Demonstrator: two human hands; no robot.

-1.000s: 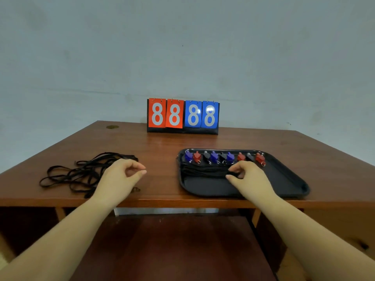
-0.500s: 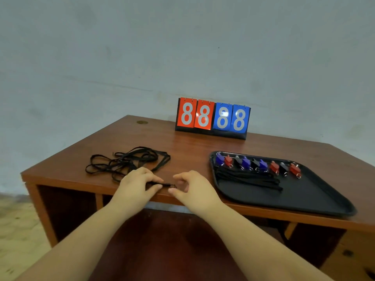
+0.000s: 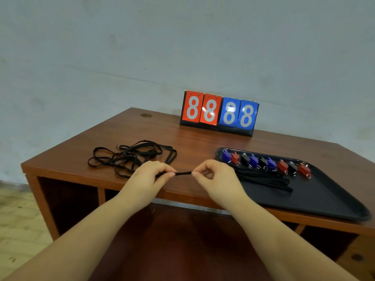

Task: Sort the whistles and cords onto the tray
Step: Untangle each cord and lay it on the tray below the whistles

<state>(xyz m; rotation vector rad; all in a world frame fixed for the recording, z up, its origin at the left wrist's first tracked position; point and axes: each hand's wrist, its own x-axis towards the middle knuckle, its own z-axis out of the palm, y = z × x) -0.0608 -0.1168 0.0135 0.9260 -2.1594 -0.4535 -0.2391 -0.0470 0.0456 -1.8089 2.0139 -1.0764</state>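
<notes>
Seen from a head-worn camera, at centre frame: left hand (image 3: 149, 175) and right hand (image 3: 216, 176), both pinching a short black cord (image 3: 183, 173) stretched taut between thumb and fingertips, just above the front edge of the wooden surface (image 3: 194, 142). Fingers of both hands curled around the cord's ends, knuckles up, with only a brief length of cord showing between them.

Left of centre: a loose tangle of black cords (image 3: 132, 157) sprawled on the surface, just behind the left hand.

At right: a black tray (image 3: 324, 199) lying flat on the surface, its near corner overhanging the front edge. Lined up along the tray's far rim: a row of whistles (image 3: 263, 163) in blue, red and black, small metal rings hanging from several. Laid just in front of that row: a bundle of straightened cords (image 3: 263, 180).

Upper centre, at the back of the surface: a flip scoreboard (image 3: 219, 113), two red and two blue cards, all reading 8.
</notes>
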